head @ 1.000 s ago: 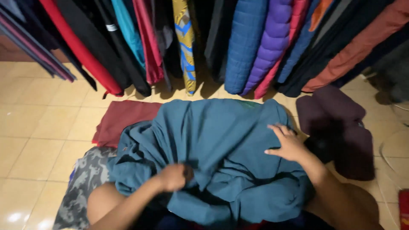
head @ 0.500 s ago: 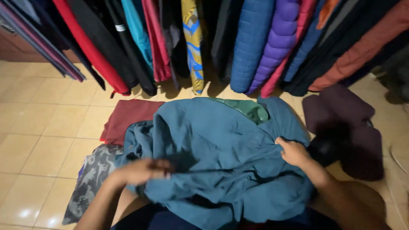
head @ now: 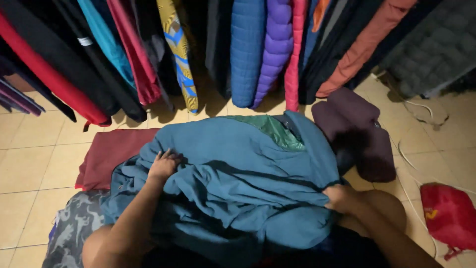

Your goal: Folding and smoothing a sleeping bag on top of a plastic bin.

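Teal cloth, a rumpled jacket, filled both hands. The left hand lay at its 9 o'clock edge, fingers curled into a fold and gripping it. The right hand was closed on the hem at 4 o'clock. The jacket was heaped over the person's lap on the tiled floor, green lining showing at 1 o'clock. A maroon cloth lay flat at 9 o'clock, a dark plum garment at 2 o'clock, a red bag at 4 o'clock. Hanging clothes lined 12 o'clock.
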